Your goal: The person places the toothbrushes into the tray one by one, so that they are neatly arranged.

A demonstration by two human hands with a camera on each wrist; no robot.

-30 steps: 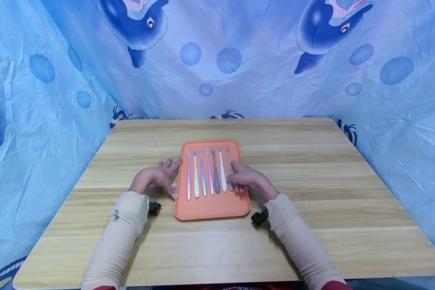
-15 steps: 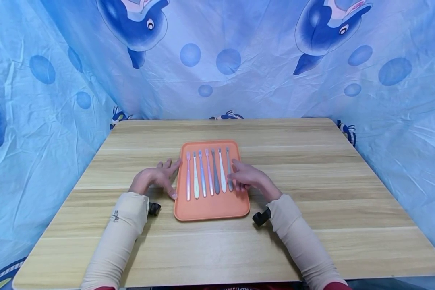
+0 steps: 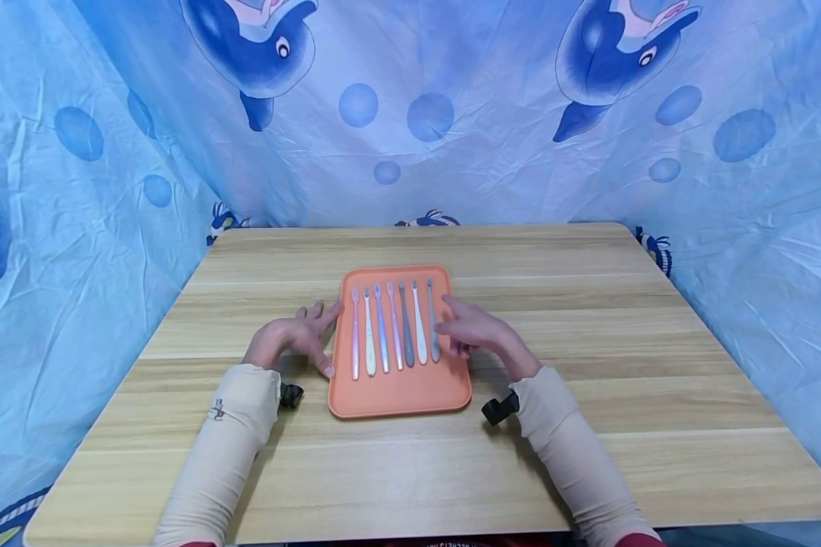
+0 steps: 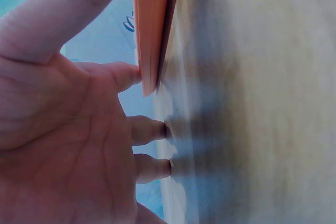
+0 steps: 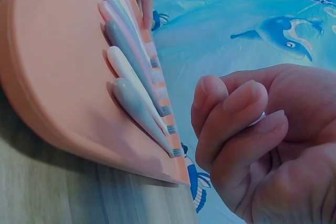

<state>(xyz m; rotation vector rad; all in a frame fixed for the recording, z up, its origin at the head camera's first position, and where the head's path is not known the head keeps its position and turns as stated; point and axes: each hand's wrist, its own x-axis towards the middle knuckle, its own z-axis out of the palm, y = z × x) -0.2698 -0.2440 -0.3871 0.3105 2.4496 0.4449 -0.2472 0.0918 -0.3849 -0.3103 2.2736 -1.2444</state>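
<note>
Several toothbrushes lie side by side in a row on an orange tray (image 3: pixel 400 396), their heads pointing away from me. From left to right they include a pink toothbrush (image 3: pixel 356 334), a blue one, a dark grey toothbrush (image 3: pixel 407 327), a white toothbrush (image 3: pixel 420 323) and a grey toothbrush (image 3: pixel 433 323) at the right end. My left hand (image 3: pixel 290 338) has its fingers spread, with index finger and thumb touching the tray's left edge. Over the tray's right side hovers my right hand (image 3: pixel 482 330), holding nothing. Index finger and thumb are apart, and the other fingers curl loosely in the right wrist view.
The tray rests on a wooden table (image 3: pixel 588 327) that reaches well beyond it on both sides. A blue curtain (image 3: pixel 397 99) with dolphin prints hangs behind and beside the table. Black wrist cameras sit under both sleeves, one being the right wrist camera (image 3: pixel 499 409).
My right hand has moved slightly right, off the grey toothbrush at the row's right end, which now shows more fully. My left hand stays at the tray's edge.
</note>
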